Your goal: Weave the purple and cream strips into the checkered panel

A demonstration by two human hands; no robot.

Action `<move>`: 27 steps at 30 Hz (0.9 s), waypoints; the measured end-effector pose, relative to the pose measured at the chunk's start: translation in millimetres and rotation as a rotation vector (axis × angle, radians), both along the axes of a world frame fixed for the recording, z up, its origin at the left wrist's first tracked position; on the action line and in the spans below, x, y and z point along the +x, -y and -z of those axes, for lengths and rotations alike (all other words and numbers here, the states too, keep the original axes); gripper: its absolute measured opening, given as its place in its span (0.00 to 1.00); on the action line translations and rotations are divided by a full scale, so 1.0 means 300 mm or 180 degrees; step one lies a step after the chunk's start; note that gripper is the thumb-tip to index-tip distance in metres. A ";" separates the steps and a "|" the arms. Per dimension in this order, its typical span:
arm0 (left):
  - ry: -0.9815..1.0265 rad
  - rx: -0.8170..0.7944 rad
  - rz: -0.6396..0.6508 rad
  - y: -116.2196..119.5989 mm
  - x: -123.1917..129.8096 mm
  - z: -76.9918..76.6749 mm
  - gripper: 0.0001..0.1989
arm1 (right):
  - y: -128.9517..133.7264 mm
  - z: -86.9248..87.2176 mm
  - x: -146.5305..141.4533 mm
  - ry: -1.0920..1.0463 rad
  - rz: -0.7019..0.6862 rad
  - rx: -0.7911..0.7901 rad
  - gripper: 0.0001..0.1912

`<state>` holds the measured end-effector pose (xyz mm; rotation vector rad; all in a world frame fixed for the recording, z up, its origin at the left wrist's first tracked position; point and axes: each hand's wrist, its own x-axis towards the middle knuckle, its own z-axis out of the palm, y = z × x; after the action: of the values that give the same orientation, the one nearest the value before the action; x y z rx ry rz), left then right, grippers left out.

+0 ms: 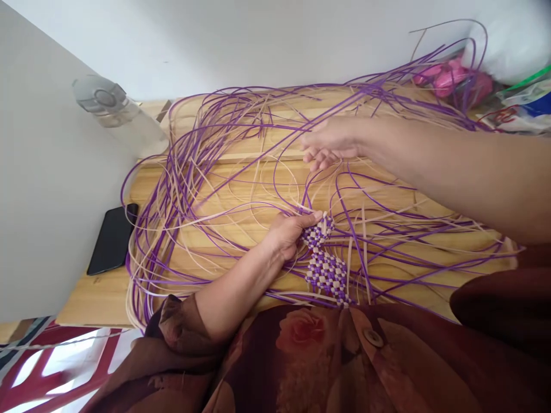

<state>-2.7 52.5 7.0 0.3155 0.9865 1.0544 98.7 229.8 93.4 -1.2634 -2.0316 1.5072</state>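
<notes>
A checkered woven piece in purple and beige (327,272) lies near the table's front edge, close to my body, with long loose strands running out from it on both sides. My left hand (290,232) pinches its upper end, thumb on top. Farther forward, my right hand (327,143) is above the table, among purple and beige strands (185,155). Its fingers are curled and slightly blurred, and whether a strand is between them cannot be made out.
A clear bottle (124,117) stands at the back left by the wall. A black phone (112,240) lies on the wooden table (92,301) at the left. Pink items in a plastic bag (451,77) and other packages (523,109) sit at the back right.
</notes>
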 end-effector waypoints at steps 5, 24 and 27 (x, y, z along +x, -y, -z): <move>0.0053 0.0019 -0.0071 -0.001 0.001 0.001 0.16 | 0.191 -0.014 0.092 0.0838 -0.0067 0.0680 0.06; -0.0459 0.0472 -0.0352 0.019 0.018 0.029 0.15 | 0.659 0.265 0.197 -0.0045 0.0611 0.1622 0.10; -0.0494 0.0563 -0.0335 0.020 0.022 0.031 0.14 | 0.685 0.261 0.201 -0.0111 0.0571 0.1385 0.05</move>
<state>3.8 46.6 -2.3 0.5007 1.0593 1.2303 159.1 24.3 15.1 -1.1890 -2.0154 0.9332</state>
